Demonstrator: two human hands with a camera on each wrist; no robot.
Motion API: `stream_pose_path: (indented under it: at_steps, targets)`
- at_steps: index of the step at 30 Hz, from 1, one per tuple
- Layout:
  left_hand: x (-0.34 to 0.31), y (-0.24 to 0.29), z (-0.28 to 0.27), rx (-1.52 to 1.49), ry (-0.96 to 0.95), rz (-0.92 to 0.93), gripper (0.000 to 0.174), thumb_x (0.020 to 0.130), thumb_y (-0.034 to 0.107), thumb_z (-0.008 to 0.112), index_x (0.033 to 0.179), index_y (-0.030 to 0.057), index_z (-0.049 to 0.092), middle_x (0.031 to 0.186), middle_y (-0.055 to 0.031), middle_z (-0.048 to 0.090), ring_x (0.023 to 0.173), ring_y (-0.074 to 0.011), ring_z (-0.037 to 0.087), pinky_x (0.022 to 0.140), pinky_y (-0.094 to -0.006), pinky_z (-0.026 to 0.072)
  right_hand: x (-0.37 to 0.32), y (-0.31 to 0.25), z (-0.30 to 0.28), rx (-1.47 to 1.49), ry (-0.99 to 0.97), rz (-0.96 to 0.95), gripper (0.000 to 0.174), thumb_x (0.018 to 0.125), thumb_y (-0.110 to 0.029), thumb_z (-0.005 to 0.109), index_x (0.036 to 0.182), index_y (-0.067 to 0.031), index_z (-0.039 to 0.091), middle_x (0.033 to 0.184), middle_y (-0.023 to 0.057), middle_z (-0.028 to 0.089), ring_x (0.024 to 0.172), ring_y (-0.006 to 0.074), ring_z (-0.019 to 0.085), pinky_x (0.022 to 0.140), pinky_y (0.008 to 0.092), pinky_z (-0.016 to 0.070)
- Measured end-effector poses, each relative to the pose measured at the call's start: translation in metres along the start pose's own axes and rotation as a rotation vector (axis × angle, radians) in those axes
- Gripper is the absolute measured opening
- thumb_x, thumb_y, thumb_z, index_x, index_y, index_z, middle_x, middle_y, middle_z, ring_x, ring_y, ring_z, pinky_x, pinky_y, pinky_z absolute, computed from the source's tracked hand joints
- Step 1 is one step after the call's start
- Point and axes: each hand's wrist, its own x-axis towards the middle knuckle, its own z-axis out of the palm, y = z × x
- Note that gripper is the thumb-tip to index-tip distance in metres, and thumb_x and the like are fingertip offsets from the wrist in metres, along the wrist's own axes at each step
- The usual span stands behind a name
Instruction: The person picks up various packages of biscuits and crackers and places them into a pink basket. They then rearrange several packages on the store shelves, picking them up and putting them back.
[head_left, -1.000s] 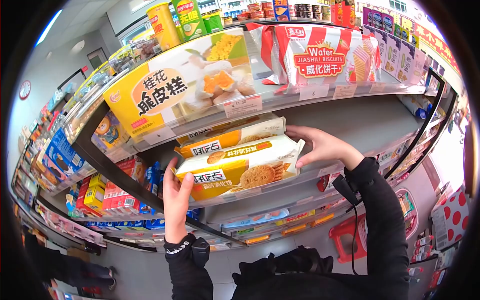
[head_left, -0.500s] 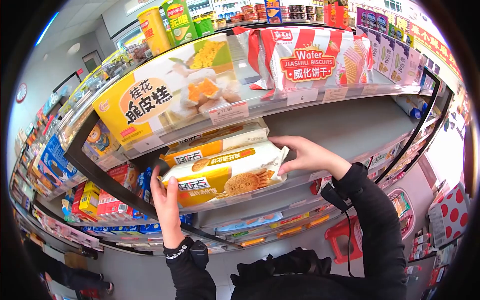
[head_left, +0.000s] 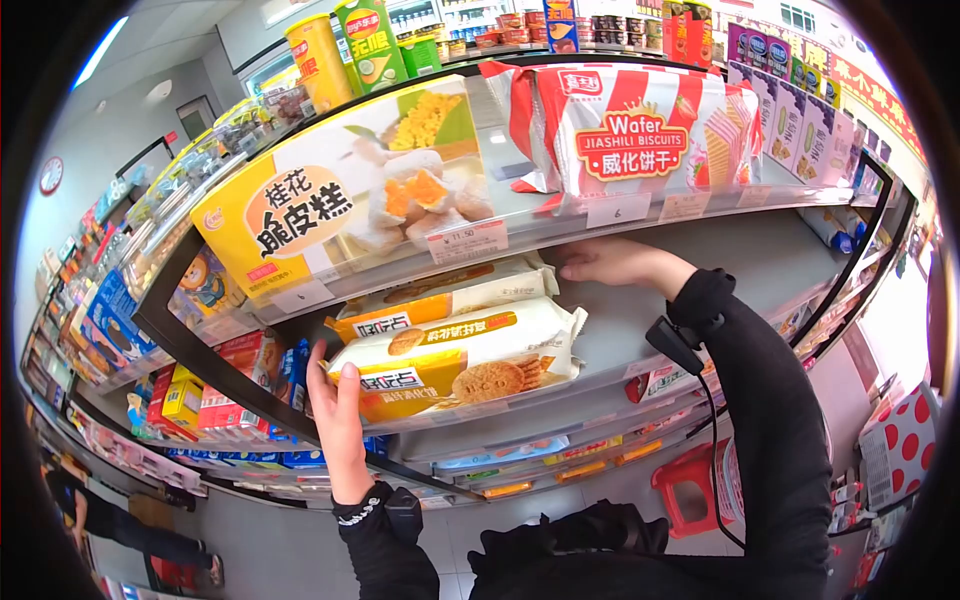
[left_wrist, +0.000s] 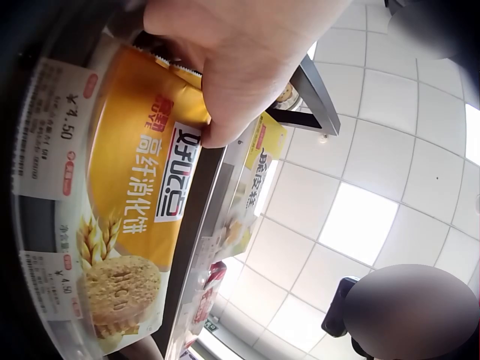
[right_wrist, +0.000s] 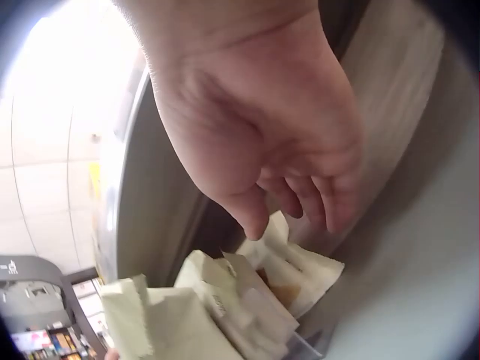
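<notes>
A yellow-and-white biscuit pack (head_left: 470,345) lies along the front edge of the shelf, and its printed front fills the left part of the left wrist view. My left hand (head_left: 340,415) grips its left end, thumb in front and fingers behind. Behind it lies a second biscuit pack (head_left: 480,288), partly covered by the first. My right hand (head_left: 615,262) reaches under the upper shelf, past the packs' right ends. In the right wrist view its fingers bend loosely with nothing between them, just over the pale end of a rear pack (right_wrist: 289,274).
Above is an upper shelf with a yellow cake box (head_left: 340,190) and a red-and-white wafer bag (head_left: 640,130). A black shelf frame (head_left: 225,345) slants down at the left. A red stool (head_left: 685,490) stands on the floor, and another person (head_left: 125,520) is at lower left.
My right hand has left the front pack's right end and moved back, deeper under the upper shelf. My left hand stays at the left end, and the packs lie much as before.
</notes>
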Motion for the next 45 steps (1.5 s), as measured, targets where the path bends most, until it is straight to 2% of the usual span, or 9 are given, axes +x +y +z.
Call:
stream_pose_path:
  at_steps: [4,17,21,25,27,29,33,41,45]
  targets:
    - [0.000,0.001,0.000,0.032,-0.004,0.013,0.058,0.084,0.021,0.052,0.128,-0.0045,0.025,0.119,-0.0165,0.040,0.109,-0.0184,0.040,0.094,-0.0268,0.0284,0.013,-0.017,0.006,0.080,-0.137,-0.195,0.056,0.072,-0.001,0.043,0.127,0.0021,0.032,0.127,0.0147,0.040,0.118,0.0196,0.035,0.098,0.0287,0.0256]
    - [-0.004,0.001,0.004,0.072,-0.008,0.018,0.058,0.084,0.020,0.051,0.128,-0.0041,0.023,0.122,-0.0184,0.039,0.111,-0.0205,0.039,0.095,-0.0293,0.0274,0.012,-0.029,0.015,0.054,-0.122,-0.131,0.048,0.079,-0.004,0.043,0.127,-0.0023,0.034,0.126,0.0134,0.041,0.116,0.0175,0.037,0.096,0.0279,0.0280]
    - [-0.020,0.001,0.013,0.400,0.053,0.436,0.065,0.082,0.017,0.050,0.132,-0.0029,0.013,0.135,-0.0217,0.020,0.126,-0.0295,0.019,0.103,-0.0373,0.0133,-0.018,-0.012,0.008,-0.088,0.019,-0.166,0.046,0.081,-0.006,0.044,0.125,0.0008,0.034,0.122,0.0158,0.045,0.112,0.0227,0.043,0.093,0.0304,0.0335]
    - [-0.047,0.009,0.019,0.548,0.091,0.688,0.060,0.078,0.017,0.048,0.126,-0.0076,0.021,0.131,-0.0250,0.023,0.122,-0.0369,0.025,0.102,-0.0439,0.0187,-0.096,-0.033,0.030,-0.267,0.352,-0.294,0.043,0.080,-0.009,0.049,0.121,-0.0010,0.039,0.117,0.0194,0.046,0.108,0.0325,0.044,0.091,0.0348,0.0353]
    - [-0.065,0.004,0.020,0.466,-0.025,0.859,0.043,0.080,0.008,0.040,0.120,-0.0054,0.031,0.123,-0.0230,0.033,0.114,-0.0369,0.036,0.096,-0.0456,0.0294,-0.137,-0.041,0.042,-0.149,0.401,-0.277,0.039,0.080,-0.005,0.050,0.118,-0.0009,0.041,0.117,0.0166,0.046,0.110,0.0298,0.044,0.091,0.0349,0.0358]
    - [-0.082,-0.002,0.025,0.378,-0.297,0.837,0.031,0.079,0.004,0.039,0.109,-0.0018,0.042,0.105,-0.0210,0.046,0.090,-0.0298,0.049,0.079,-0.0407,0.0411,-0.179,-0.033,0.058,-0.017,0.436,-0.181,0.037,0.078,-0.002,0.051,0.115,-0.0012,0.046,0.116,0.0138,0.049,0.108,0.0256,0.046,0.088,0.0329,0.0384]
    - [-0.108,-0.032,0.073,0.306,-0.655,0.621,0.024,0.070,-0.001,0.046,0.094,-0.0007,0.050,0.082,-0.0157,0.057,0.069,-0.0300,0.055,0.065,-0.0407,0.0459,-0.248,0.015,0.098,0.215,0.462,0.030,0.030,0.080,-0.005,0.052,0.110,0.0005,0.048,0.104,0.0142,0.055,0.098,0.0238,0.053,0.082,0.0318,0.0422]
    - [-0.181,-0.079,0.221,0.443,-1.111,0.478,0.025,0.066,-0.003,0.055,0.091,0.0014,0.058,0.084,-0.0128,0.059,0.074,-0.0289,0.056,0.067,-0.0345,0.0445,-0.375,0.135,0.121,0.429,0.414,0.408,0.028,0.082,-0.010,0.052,0.109,-0.0016,0.050,0.104,0.0091,0.056,0.091,0.0165,0.056,0.078,0.0279,0.0436]
    - [-0.226,-0.094,0.298,0.387,-1.174,0.346,0.025,0.068,0.001,0.056,0.093,0.0042,0.058,0.086,-0.0120,0.059,0.076,-0.0286,0.057,0.066,-0.0350,0.0449,-0.430,0.186,0.112,0.494,0.476,0.431,0.027,0.081,-0.010,0.052,0.107,-0.0004,0.051,0.096,0.0111,0.059,0.086,0.0170,0.058,0.076,0.0277,0.0447]
